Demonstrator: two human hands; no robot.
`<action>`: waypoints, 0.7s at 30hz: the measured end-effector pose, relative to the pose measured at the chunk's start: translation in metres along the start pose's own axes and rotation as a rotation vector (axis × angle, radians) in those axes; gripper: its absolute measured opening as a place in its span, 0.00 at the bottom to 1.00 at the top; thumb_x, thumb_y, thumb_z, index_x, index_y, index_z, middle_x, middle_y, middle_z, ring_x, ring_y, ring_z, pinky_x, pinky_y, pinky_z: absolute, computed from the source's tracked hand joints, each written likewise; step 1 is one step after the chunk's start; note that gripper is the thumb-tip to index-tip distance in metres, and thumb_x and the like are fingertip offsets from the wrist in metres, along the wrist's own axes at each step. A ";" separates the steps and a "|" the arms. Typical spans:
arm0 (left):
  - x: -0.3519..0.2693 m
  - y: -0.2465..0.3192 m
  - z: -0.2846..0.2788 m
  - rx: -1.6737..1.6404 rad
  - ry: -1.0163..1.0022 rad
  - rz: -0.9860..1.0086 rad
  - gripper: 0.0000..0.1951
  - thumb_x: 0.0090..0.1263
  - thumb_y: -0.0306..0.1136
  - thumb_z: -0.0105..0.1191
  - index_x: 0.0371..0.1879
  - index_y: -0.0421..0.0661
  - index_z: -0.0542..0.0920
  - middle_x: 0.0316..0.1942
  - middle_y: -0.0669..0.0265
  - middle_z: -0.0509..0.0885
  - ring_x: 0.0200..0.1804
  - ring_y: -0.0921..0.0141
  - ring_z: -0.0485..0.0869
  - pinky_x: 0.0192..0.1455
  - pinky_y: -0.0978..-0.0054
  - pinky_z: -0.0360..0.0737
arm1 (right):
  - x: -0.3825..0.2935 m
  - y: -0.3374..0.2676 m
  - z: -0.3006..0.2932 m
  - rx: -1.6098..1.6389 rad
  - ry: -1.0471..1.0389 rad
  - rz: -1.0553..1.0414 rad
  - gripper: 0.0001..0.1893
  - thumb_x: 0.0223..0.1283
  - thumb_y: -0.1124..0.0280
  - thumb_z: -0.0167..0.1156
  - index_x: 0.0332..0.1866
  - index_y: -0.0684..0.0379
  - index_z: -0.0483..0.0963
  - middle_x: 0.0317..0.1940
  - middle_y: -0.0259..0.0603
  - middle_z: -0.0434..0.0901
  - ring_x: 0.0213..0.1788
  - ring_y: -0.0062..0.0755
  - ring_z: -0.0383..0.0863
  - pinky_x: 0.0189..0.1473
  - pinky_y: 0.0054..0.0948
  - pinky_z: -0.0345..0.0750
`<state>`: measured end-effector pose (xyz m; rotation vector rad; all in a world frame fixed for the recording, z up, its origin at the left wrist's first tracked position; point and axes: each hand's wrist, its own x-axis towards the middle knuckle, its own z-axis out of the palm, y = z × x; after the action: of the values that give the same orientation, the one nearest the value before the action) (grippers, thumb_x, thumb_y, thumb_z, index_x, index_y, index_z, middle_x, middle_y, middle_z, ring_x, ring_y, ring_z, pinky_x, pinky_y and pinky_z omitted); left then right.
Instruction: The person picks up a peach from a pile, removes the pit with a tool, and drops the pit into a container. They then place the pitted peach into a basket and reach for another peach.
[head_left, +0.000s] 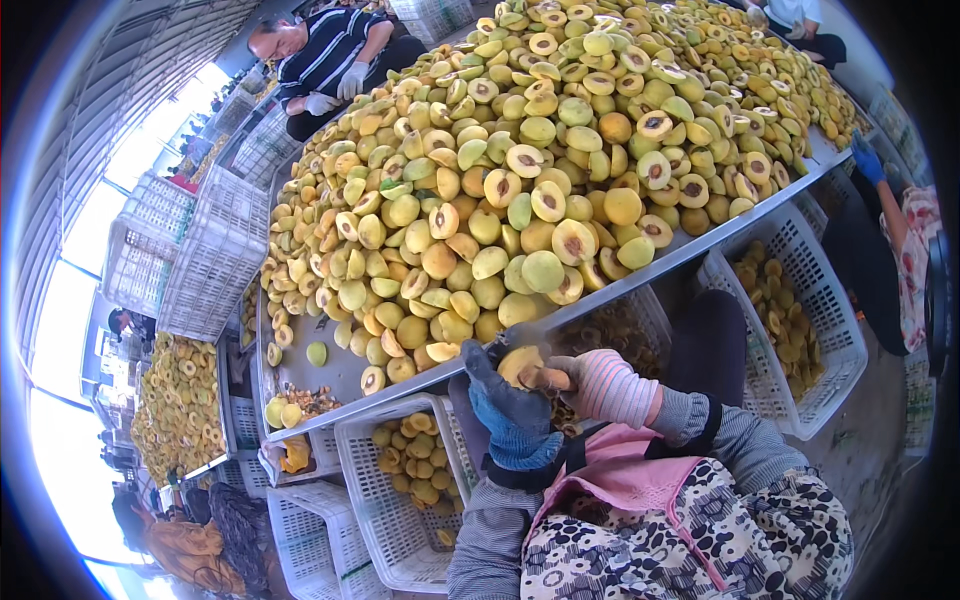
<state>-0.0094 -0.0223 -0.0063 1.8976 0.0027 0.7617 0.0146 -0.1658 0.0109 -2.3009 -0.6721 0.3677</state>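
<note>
My left hand (510, 409), in a blue and dark grey glove, holds a halved yellow stone fruit (519, 363) just off the near edge of a metal table (600, 294). In a pale striped glove, my right hand (609, 386) meets the fruit from the right. Its fingers close around a short brown piece (551, 379), which looks like a tool handle. Whatever end it has is hidden against the fruit. Beyond both hands rises a large heap of yellow-green fruit (517, 199), many cut in half, some with brown stones showing.
White plastic crates with fruit stand left (358, 480) and right (832, 345) of my legs. Below my hands, another crate (652, 319) holds dark scraps. Stacked crates (214, 255) rise at left. A gloved person (337, 60) sits across the table; another person's blue-gloved hand (868, 159) is at right.
</note>
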 end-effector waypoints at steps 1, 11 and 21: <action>0.001 0.000 -0.002 0.105 -0.052 0.109 0.17 0.76 0.40 0.52 0.49 0.36 0.74 0.39 0.57 0.84 0.38 0.66 0.84 0.45 0.71 0.81 | -0.001 0.001 0.001 -0.016 0.016 -0.007 0.13 0.62 0.61 0.57 0.46 0.55 0.77 0.28 0.47 0.83 0.31 0.54 0.83 0.34 0.44 0.78; 0.012 -0.007 -0.062 -1.018 0.089 -0.866 0.20 0.76 0.45 0.50 0.37 0.36 0.79 0.32 0.57 0.83 0.31 0.66 0.82 0.38 0.71 0.80 | -0.022 0.051 -0.001 0.615 -0.465 0.030 0.11 0.58 0.66 0.60 0.36 0.64 0.81 0.27 0.39 0.82 0.36 0.28 0.82 0.44 0.28 0.78; 0.095 -0.162 -0.216 1.513 -0.040 -0.280 0.36 0.59 0.58 0.62 0.57 0.40 0.76 0.55 0.49 0.79 0.61 0.52 0.76 0.62 0.52 0.71 | -0.014 0.078 0.019 -0.131 -0.352 0.274 0.18 0.58 0.55 0.55 0.41 0.59 0.81 0.33 0.57 0.82 0.40 0.61 0.81 0.44 0.46 0.78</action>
<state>0.0109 0.2618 -0.0373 3.1869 1.0584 0.5043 0.0233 -0.2115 -0.0561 -2.4845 -0.5592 0.8962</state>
